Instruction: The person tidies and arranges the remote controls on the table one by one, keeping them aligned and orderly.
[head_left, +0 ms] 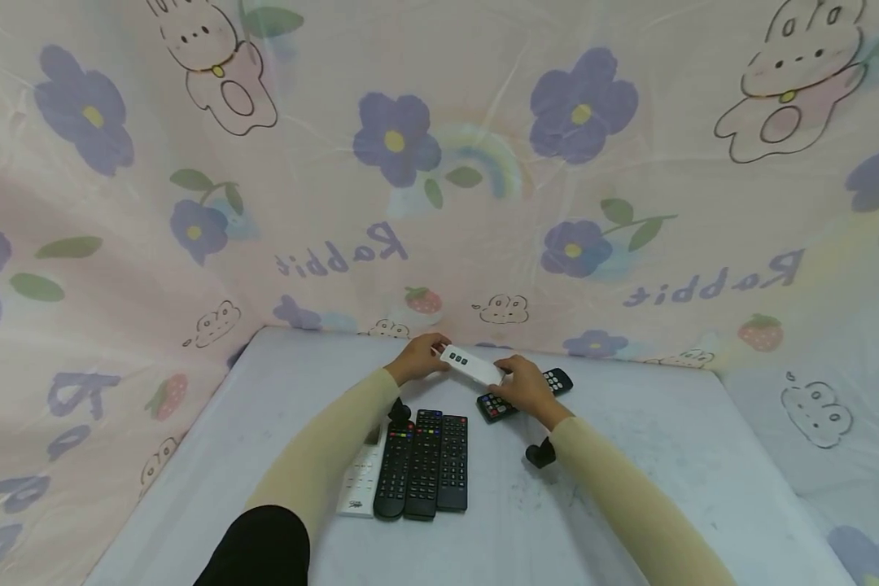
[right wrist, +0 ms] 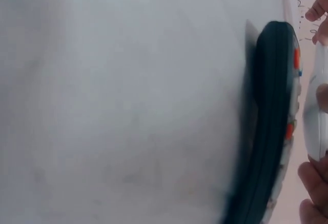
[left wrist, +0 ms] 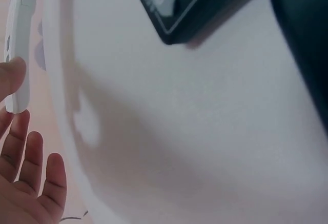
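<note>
Both hands hold a white remote control (head_left: 472, 365) above the far part of the table, tilted down to the right in the head view. Dark buttons show on its left part. My left hand (head_left: 419, 358) pinches the left end; in the left wrist view the thumb (left wrist: 11, 76) lies on one face and the fingertips (left wrist: 20, 120) are at the end. The other end is gripped by my right hand (head_left: 525, 386). Below that hand lies a black remote (head_left: 559, 380), partly hidden by it. Its dark side (right wrist: 274, 116) fills much of the right wrist view's right part.
Nearer the body, several remotes lie side by side: a white one (head_left: 359, 484) at the left, then black ones (head_left: 393, 480) to its right. Printed fabric (head_left: 469, 236) rises behind the white table (head_left: 630, 439). Small black devices (head_left: 540, 453) sit at the wrists.
</note>
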A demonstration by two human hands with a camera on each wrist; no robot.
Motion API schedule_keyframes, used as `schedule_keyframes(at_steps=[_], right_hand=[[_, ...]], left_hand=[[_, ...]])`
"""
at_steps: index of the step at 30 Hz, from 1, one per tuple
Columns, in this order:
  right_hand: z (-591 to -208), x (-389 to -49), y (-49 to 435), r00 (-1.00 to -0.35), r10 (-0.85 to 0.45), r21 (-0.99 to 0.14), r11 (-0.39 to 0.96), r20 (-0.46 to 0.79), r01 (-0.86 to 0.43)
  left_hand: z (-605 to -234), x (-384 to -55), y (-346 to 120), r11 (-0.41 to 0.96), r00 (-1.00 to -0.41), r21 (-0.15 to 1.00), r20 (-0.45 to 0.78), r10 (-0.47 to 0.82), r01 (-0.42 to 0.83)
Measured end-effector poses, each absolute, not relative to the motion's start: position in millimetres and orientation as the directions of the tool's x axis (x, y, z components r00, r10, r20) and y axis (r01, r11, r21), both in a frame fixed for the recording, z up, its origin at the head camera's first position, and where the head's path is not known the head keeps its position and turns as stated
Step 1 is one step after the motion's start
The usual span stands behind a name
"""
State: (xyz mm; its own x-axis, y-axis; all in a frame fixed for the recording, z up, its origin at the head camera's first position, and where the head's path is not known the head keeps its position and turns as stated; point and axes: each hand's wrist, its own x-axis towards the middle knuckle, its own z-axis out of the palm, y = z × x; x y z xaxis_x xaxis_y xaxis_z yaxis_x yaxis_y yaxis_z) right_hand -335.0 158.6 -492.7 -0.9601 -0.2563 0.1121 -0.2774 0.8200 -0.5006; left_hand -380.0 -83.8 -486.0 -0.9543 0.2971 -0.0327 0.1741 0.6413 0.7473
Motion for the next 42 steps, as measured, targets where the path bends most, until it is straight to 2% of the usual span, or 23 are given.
schedule_keyframes(at_steps=[7,18,28,42], right_hand=[[-489.0,-323.1,159.1,-0.934,-0.298,-0.483,0.8,0.196,-0.357],[-482.5,-306.9,155.7,-0.935,-0.264,-0.511,0.785,0.235,-0.35],[-485.3,-289.5,150.9,-0.917,-0.246,-0.532,0.754,0.313,-0.384],[-478.0,-249.3,156.6,-0.953,-0.199,-0.616,0.728,0.228,-0.3]], left_hand=[[-483.2,-375.5,-86.4,0.637,-0.946,0.742,-0.013,0.325,0.209],[-474.4,-369.6,-92.6,0.681,-0.933,0.673,0.039,0.358,0.289],[-469.2,-358.1,-94.7,0.667,-0.914,0.685,-0.004,0.405,0.293],[-476.1,-334.9,-82.1,0.637,-0.89,0.7,-0.002,0.456,0.325]])
